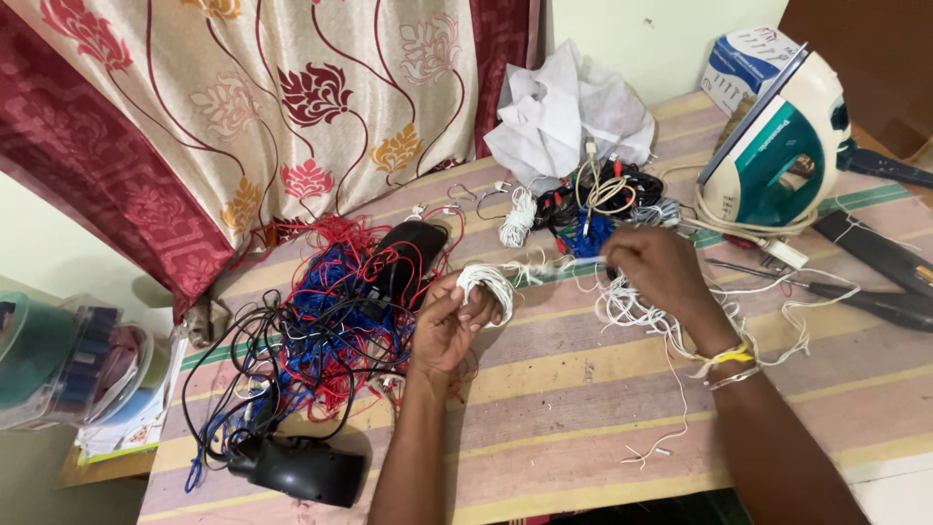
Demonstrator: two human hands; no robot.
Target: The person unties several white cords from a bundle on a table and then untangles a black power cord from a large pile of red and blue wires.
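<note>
Both hands on white wire.
Left hand [449, 321] grip closed on coil [485, 283]; right hand [653, 264] pinches wire [544, 270] at 3 o'clock, above desk [583, 408].

We see open striped tabletop [583, 389] only toward the near edge, between and below our hands. To the left a tangle of red, blue and black wires [321, 321] blocks the way — a black speaker [301, 469] at its near end. Behind, cable bundles [593, 209], a white cloth [569, 107] and an upright iron [777, 146] wall off the far side; loose white cord [777, 301] litters the right.
</note>
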